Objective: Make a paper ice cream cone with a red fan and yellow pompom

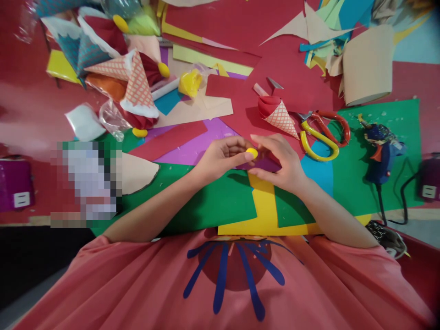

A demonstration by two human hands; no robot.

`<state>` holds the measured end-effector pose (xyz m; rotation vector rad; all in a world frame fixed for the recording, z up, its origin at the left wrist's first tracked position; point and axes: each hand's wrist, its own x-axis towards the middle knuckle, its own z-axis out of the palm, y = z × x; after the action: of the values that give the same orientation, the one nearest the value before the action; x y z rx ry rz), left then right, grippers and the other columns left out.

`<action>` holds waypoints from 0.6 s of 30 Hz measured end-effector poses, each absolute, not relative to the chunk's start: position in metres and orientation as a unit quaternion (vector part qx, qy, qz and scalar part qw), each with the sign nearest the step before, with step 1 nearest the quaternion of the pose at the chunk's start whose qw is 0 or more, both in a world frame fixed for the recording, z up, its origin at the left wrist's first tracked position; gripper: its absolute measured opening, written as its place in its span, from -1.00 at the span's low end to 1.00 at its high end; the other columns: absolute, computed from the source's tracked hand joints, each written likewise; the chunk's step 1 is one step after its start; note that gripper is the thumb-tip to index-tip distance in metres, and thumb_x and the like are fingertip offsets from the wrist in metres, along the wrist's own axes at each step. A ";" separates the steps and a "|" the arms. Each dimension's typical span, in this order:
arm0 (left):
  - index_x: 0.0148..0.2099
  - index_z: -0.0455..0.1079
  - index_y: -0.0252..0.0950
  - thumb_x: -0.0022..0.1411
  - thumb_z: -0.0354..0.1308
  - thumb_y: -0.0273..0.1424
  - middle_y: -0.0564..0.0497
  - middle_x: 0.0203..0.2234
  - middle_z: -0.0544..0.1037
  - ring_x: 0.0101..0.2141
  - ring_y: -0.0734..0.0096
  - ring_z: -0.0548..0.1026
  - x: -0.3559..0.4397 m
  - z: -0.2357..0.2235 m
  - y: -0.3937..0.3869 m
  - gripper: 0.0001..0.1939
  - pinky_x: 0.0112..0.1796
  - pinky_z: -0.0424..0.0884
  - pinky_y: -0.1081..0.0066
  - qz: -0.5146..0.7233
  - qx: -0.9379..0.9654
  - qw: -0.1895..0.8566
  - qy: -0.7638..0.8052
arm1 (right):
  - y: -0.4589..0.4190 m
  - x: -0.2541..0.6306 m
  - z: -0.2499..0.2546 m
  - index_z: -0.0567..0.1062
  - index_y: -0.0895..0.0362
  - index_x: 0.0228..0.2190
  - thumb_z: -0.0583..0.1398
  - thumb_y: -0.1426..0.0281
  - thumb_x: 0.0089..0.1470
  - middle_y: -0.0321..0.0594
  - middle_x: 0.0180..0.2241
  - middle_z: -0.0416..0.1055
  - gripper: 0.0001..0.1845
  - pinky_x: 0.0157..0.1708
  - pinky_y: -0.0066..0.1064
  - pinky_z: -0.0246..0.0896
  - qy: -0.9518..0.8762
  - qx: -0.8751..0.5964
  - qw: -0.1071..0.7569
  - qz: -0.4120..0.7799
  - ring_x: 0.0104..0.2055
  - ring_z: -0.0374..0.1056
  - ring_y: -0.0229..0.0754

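Between the thumb and fingers of my left hand (223, 158) is a small round yellow clay ball (252, 152). My right hand (283, 162) is close beside it, thumb and forefinger spread apart; whether its curled fingers touch the ball is hidden. Just beyond my hands lies a small cone (280, 117) of white-and-red lattice paper with red filling at its wide end. Scissors (325, 137) with one yellow and one red handle rest to the right of the cone, blades partly spread. Purple and green sheets (213, 197) lie under my hands.
A blue glue gun (380, 158) with a black cord sits on green foam at right. Several finished paper cones (134, 80) with white trim are piled at upper left, near a white packet (85, 121). A beige roll (367, 66) stands upper right. Coloured scraps (213, 105) spread across the table.
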<state>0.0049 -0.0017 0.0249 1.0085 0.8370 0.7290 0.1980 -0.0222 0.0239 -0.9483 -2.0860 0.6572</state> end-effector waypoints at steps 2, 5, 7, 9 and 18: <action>-0.28 0.42 -0.29 -0.09 0.45 -0.14 0.08 -0.42 0.62 -0.37 0.49 0.62 0.004 0.023 0.001 -0.57 -0.29 0.53 0.53 0.380 0.429 0.713 0.405 | -0.020 0.200 0.025 0.40 -0.01 0.07 0.24 0.23 0.15 -0.14 -0.04 0.46 -0.55 -0.06 -0.13 0.42 -0.802 -0.397 0.378 0.238 -0.01 0.42 -0.05; -0.18 0.43 -0.26 -0.10 0.48 -0.22 0.09 -0.39 0.64 -0.35 0.52 0.62 0.003 0.022 0.006 -0.54 -0.30 0.50 0.57 0.436 0.392 0.688 0.428 | -0.015 0.205 0.026 0.51 0.00 -0.23 0.21 0.37 0.17 -0.22 -0.15 0.51 -0.89 -0.01 -0.09 0.38 -0.760 -0.454 0.419 0.199 -0.05 0.45 -0.09; -0.17 0.45 -0.28 -0.02 0.43 -0.19 0.08 -0.42 0.63 -0.40 0.56 0.60 0.003 0.023 0.008 -0.58 -0.34 0.48 0.58 0.452 0.375 0.682 0.437 | -0.012 0.208 0.027 0.50 0.04 -0.35 0.21 0.42 0.17 -0.27 -0.28 0.53 -0.94 -0.09 -0.17 0.40 -0.724 -0.482 0.446 0.212 -0.17 0.47 -0.15; -0.26 0.47 -0.32 0.11 0.32 -0.11 0.08 -0.52 0.59 -0.50 0.58 0.56 0.003 0.025 0.009 -0.64 -0.42 0.45 0.58 0.467 0.360 0.672 0.448 | -0.008 0.212 0.028 0.48 0.06 -0.38 0.21 0.41 0.18 -0.31 -0.37 0.51 -0.92 -0.21 -0.26 0.40 -0.694 -0.502 0.455 0.244 -0.28 0.46 -0.22; -0.52 0.36 -0.32 0.26 0.06 0.06 0.11 -0.73 0.39 -0.69 0.62 0.37 0.006 0.028 0.011 -0.44 -0.60 0.32 0.56 0.510 0.302 0.652 0.472 | 0.002 0.225 0.026 0.32 0.02 -0.49 0.10 0.11 0.26 -0.39 -0.63 0.30 -0.65 -0.50 -0.34 0.28 -0.681 -0.551 0.399 0.272 -0.59 0.27 -0.29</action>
<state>0.0059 0.0113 0.0281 0.6849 1.0715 1.1582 0.2253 0.0018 0.0263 -1.3937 -1.7243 0.6891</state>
